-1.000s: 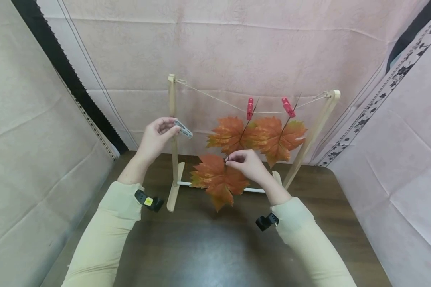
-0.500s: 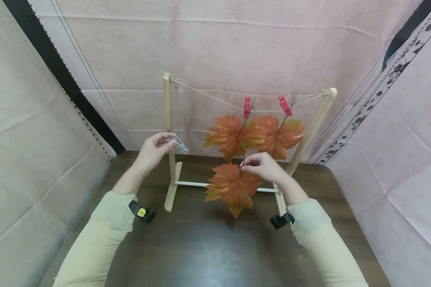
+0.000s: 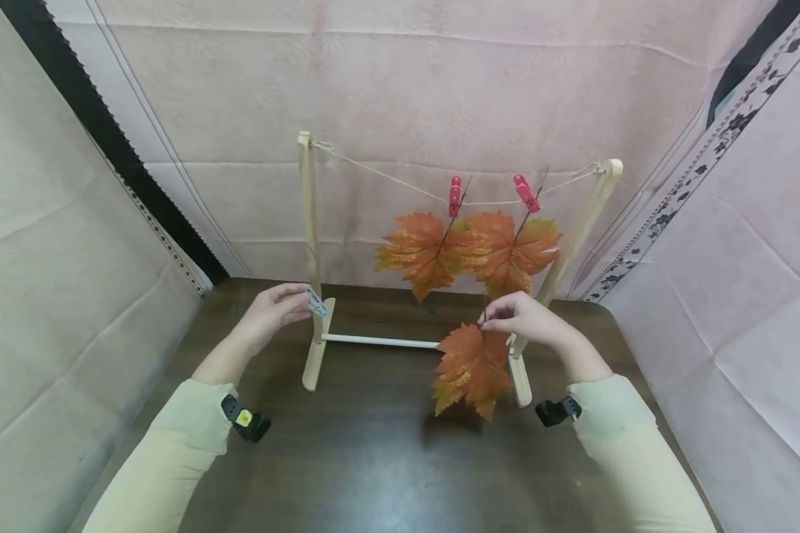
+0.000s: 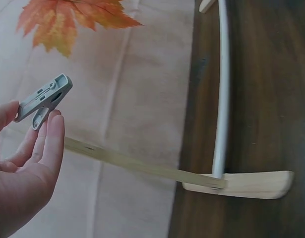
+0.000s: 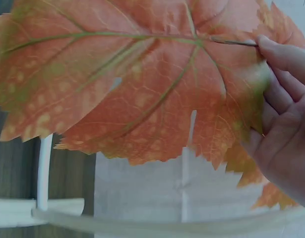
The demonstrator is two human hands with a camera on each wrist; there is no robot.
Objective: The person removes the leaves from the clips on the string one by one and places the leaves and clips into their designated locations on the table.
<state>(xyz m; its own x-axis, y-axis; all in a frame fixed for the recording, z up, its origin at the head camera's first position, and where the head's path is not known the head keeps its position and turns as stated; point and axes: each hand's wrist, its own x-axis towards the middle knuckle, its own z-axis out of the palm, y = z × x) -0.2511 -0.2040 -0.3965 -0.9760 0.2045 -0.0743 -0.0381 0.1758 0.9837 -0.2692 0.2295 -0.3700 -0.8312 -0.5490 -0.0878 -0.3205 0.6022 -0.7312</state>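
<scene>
My left hand [image 3: 276, 314] pinches a pale blue-grey clothespin [image 4: 45, 99] by its handle ends, in front of the rack's left post. With my right hand [image 3: 523, 320] I pinch the thin dark stem of an orange artificial maple leaf [image 3: 472, 370], which hangs below my fingers near the right post. The right wrist view shows that leaf [image 5: 137, 84] large, its stem between thumb and fingers. Two more orange leaves, a left one [image 3: 418, 252] and a right one [image 3: 507, 248], hang from the string under a red clothespin [image 3: 455, 197] and a second red clothespin [image 3: 526, 194].
A wooden rack has a left post [image 3: 310, 215], a right post [image 3: 583, 226] and a white crossbar [image 3: 380, 341] low down. Its string [image 3: 380, 174] sags between the post tops. It stands on a dark wooden table [image 3: 373, 459], with a pale cloth [image 3: 387, 81] behind.
My right hand has carried its leaf rightward and slightly down, from the middle toward the right post. The left hand, clothespin still pinched, has dropped lower and a little left.
</scene>
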